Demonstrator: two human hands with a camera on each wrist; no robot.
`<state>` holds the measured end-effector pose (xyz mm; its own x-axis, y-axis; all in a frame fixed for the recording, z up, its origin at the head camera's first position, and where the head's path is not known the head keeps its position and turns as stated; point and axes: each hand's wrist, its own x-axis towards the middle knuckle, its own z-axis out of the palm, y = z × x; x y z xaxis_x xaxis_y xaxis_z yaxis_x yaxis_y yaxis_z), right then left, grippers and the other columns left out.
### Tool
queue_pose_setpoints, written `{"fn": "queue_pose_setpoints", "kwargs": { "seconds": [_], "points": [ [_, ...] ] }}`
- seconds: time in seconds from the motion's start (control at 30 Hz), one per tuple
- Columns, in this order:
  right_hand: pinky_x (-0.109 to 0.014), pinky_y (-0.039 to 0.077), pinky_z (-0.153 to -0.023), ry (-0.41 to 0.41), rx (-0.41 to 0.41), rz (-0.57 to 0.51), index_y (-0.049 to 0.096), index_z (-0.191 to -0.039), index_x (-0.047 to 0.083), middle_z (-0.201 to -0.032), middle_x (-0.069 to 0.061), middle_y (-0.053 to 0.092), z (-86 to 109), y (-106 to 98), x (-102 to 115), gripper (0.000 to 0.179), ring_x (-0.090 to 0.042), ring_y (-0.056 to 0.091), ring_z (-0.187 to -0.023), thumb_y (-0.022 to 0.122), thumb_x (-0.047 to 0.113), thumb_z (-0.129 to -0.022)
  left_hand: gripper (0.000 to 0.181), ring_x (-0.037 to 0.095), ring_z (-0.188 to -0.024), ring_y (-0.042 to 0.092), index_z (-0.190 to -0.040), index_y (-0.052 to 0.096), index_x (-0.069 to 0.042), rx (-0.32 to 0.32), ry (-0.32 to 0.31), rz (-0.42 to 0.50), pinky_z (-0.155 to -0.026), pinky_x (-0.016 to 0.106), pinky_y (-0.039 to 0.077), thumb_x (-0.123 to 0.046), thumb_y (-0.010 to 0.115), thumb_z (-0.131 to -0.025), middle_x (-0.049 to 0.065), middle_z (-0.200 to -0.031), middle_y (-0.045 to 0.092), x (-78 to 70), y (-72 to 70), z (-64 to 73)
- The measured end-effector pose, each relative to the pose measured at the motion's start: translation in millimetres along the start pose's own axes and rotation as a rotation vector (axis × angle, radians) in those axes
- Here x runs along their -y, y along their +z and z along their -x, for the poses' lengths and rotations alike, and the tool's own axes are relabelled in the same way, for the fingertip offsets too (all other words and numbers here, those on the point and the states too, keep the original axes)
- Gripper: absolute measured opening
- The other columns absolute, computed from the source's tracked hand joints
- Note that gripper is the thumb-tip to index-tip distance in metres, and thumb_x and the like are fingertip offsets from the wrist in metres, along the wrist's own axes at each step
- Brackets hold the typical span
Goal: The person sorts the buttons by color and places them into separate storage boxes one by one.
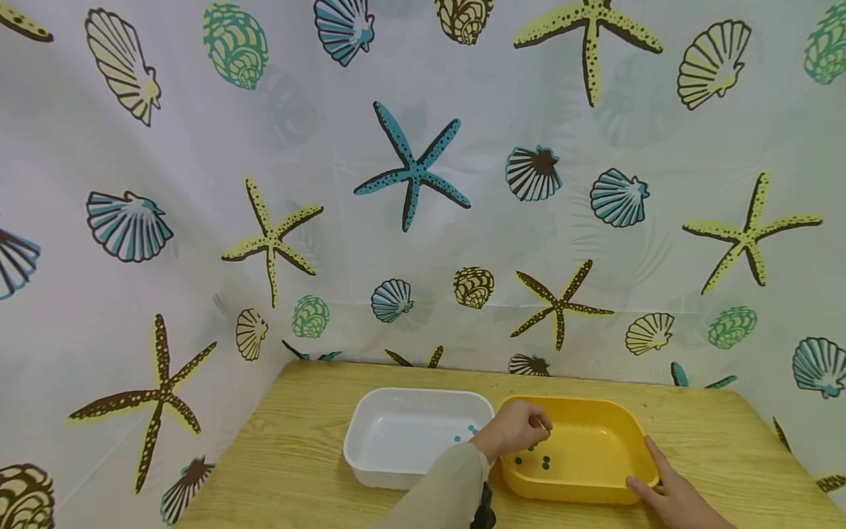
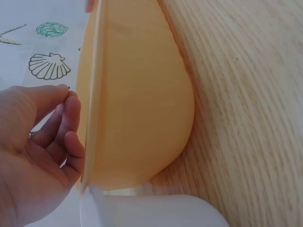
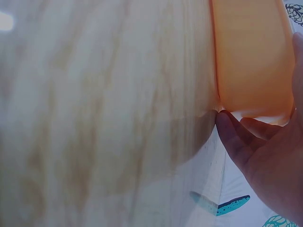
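Note:
My left hand [image 1: 518, 427] is over the left end of a yellow plastic basin [image 1: 615, 488]. Its thumb and index finger pinch a small dark disc [image 2: 69, 88], of which only a speck shows in the left wrist view. Small dark green discs [image 1: 546, 463] lie on the basin floor below that hand. At the basin's right end, my right hand [image 1: 674, 488] grips the corner, thumb and fingers spread round the wall. The right wrist view shows the fingers [image 3: 232, 132] against the basin's outer side.
A white basin [image 1: 377, 477] stands directly left of the yellow one, with several small blue discs [image 1: 457, 438] at its right end, partly behind my left forearm. Both stand on a wood-grain table [image 1: 284, 455]. A shell-and-starfish patterned curtain [image 1: 436, 242] rises behind and at the sides.

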<state>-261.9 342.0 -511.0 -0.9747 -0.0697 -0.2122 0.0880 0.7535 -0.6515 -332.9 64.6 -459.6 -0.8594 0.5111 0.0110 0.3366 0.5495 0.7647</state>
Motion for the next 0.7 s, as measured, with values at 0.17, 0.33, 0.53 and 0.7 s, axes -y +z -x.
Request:
{"fn": "queue_pose_setpoints", "kwargs": {
  "seconds": [0.17, 0.33, 0.53, 0.7],
  "points": [
    [-0.062, 0.035, -0.093, -0.012, 0.001, 0.000, -0.004, -0.147, -0.007, -0.143, -0.042, 0.014, -0.4, -0.6, -0.8, 0.096, -0.055, 0.035, -0.122, 0.047, 0.054, -0.094, 0.004, 0.008, -0.058, 0.055, -0.089, 0.069, -0.009, -0.012, -0.013, -0.003, -0.053, 0.022, 0.046, -0.013, 0.067, -0.089, -0.005, -0.069, 0.058, 1.7, 2.8, -3.2],
    [-0.060, 0.037, -0.093, -0.029, -0.001, -0.012, -0.004, -0.147, -0.008, -0.143, -0.041, 0.012, -0.4, -0.8, -2.5, 0.094, -0.055, 0.035, -0.122, 0.048, 0.051, -0.095, 0.004, 0.009, -0.058, 0.055, -0.086, 0.068, -0.010, -0.025, -0.018, 0.024, -0.054, 0.023, 0.046, -0.012, 0.067, -0.089, -0.005, -0.069, 0.058, 2.5, 3.8, -3.6],
    [-0.059, 0.038, -0.093, -0.041, -0.006, -0.012, -0.003, -0.147, -0.008, -0.143, -0.041, 0.011, 0.4, -0.5, -3.4, 0.093, -0.054, 0.036, -0.122, 0.048, 0.050, -0.095, 0.005, 0.009, -0.059, 0.054, -0.089, 0.069, -0.007, -0.054, -0.017, 0.032, -0.054, 0.023, 0.045, -0.010, 0.066, -0.089, -0.004, -0.070, 0.057, 3.7, 5.5, -3.1],
    [-0.059, 0.037, -0.093, -0.036, -0.008, -0.014, -0.003, -0.147, -0.008, -0.143, -0.041, 0.011, 1.6, -0.2, -2.2, 0.094, -0.055, 0.035, -0.122, 0.048, 0.050, -0.095, 0.007, 0.008, -0.060, 0.054, -0.093, 0.070, -0.007, -0.067, -0.038, 0.018, -0.055, 0.023, 0.047, -0.011, 0.065, -0.090, -0.005, -0.072, 0.057, 4.8, 7.0, -4.8]
  ]
}}
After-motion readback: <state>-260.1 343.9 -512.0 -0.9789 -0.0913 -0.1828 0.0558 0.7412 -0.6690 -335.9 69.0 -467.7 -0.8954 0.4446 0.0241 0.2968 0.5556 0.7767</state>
